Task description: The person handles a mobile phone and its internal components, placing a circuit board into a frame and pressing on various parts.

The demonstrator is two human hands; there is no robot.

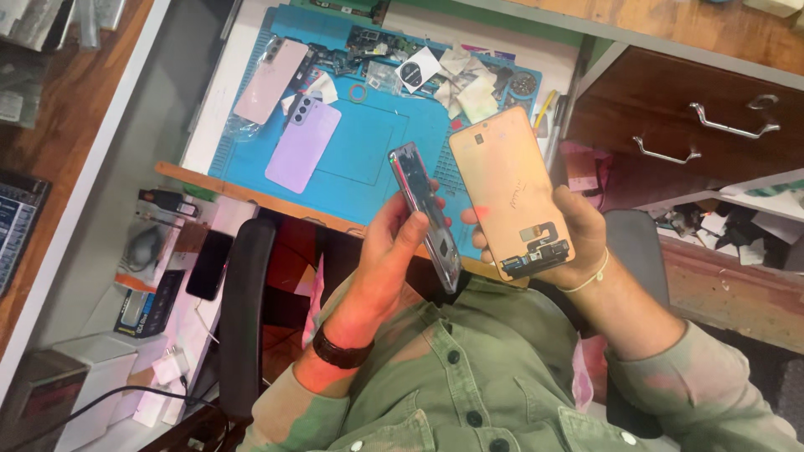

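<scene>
Lilac and pink back covers (303,144) lie removed on the blue mat (368,151) at ten o'clock. A phone frame (425,213) is gripped edgewise by the left hand (387,251); the detached screen panel (511,194), at two o'clock, is clasped by the right hand (578,243). Reassembly appears outstanding.

Warm indoor light fell evenly across the blue repair mat (368,142), which stayed reasonably sharp. A soft sheen marked the copper-coloured screen panel (507,188) below it. Corners far from the mat turned dimmer and softer, with straight edges leaning from wide-angle distortion and reddish shadow beneath the mat's near edge.
</scene>
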